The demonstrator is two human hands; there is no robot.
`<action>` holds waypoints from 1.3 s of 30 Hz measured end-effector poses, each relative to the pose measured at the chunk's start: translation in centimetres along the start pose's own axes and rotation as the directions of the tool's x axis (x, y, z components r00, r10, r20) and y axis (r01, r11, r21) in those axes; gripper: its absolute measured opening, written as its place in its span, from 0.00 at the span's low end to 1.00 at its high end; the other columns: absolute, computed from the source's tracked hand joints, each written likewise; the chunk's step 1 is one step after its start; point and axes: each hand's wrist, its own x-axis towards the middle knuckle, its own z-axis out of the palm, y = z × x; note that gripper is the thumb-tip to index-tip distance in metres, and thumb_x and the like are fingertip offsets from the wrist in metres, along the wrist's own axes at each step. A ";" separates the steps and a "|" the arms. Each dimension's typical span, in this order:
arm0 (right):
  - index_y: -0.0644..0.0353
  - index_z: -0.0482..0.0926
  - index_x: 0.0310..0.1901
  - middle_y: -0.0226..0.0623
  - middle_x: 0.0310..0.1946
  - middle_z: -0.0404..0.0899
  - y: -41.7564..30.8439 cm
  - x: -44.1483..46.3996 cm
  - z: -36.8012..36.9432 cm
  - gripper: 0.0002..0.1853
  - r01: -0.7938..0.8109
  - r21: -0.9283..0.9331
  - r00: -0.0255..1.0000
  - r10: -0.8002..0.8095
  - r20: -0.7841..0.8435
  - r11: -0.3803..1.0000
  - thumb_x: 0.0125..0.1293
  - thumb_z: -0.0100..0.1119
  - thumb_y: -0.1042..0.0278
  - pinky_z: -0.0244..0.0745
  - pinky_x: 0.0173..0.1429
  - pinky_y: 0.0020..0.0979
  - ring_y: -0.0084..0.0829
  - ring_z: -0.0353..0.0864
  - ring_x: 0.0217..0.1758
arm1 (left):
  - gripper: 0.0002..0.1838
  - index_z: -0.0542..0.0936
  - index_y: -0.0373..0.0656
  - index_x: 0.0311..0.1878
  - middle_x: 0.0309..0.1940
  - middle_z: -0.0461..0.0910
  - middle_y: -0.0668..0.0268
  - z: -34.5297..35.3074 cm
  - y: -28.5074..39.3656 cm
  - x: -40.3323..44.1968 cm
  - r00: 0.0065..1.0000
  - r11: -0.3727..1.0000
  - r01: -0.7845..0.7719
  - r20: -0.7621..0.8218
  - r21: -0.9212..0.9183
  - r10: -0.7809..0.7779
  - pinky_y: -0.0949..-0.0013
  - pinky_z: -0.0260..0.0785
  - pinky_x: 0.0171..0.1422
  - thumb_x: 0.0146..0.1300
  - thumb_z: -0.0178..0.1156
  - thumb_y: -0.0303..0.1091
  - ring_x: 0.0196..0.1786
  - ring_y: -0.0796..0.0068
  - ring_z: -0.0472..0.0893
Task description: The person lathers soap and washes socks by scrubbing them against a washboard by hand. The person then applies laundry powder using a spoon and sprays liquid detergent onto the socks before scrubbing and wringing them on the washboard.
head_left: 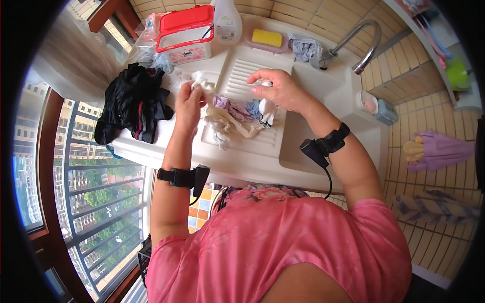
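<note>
My left hand (190, 104) pinches a cream-white cloth (202, 84) above the left side of the ridged washboard (241, 70). My right hand (280, 91) is curled over the washboard's right side, with its index finger and thumb apart. A white cloth with dark patches (268, 110) shows between those fingers and hangs below the hand; the other fingers are hidden. Between the hands lies a loose heap of small damp-looking clothes: a cream piece (220, 121), a lilac piece (235, 108) and a blue-grey piece (252, 107).
Black clothes (134, 103) lie at the counter's left. Behind stand a red-lidded detergent box (184, 52), a white bottle (227, 22), a yellow soap bar (267, 38) on a dish and a grey cloth (305, 49). The sink basin (323, 91) and curved faucet (361, 63) are at right.
</note>
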 end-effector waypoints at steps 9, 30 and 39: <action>0.59 0.83 0.49 0.24 0.37 0.84 -4.2 1.2 -2.2 0.14 0.066 0.013 0.957 -0.060 -0.285 0.998 0.74 0.63 0.57 0.75 0.33 0.18 0.12 0.78 0.34 | 0.38 0.69 0.43 0.72 0.47 0.81 0.59 -3.1 -2.5 -3.0 0.955 0.631 -0.286 0.272 0.721 0.122 0.60 0.73 0.59 0.60 0.70 0.45 0.51 0.62 0.80; 0.57 0.78 0.54 0.56 0.41 0.85 6.6 -0.5 0.8 0.18 -0.241 -0.473 0.921 0.047 -0.386 0.848 0.64 0.64 0.63 0.79 0.52 0.50 0.58 0.85 0.46 | 0.19 0.77 0.43 0.56 0.35 0.80 0.66 -6.0 -2.1 -3.2 0.916 0.933 0.313 0.202 0.175 -0.346 0.70 0.72 0.37 0.60 0.57 0.28 0.35 0.78 0.79; 0.55 0.80 0.53 0.52 0.43 0.86 5.6 -0.6 2.1 0.17 -0.160 -0.696 0.984 0.170 -0.054 0.700 0.62 0.63 0.66 0.80 0.52 0.45 0.54 0.85 0.48 | 0.20 0.82 0.41 0.54 0.42 0.83 0.58 -5.3 -1.9 -2.7 0.924 0.731 -0.250 0.382 0.635 -0.016 0.62 0.76 0.55 0.57 0.66 0.33 0.49 0.60 0.83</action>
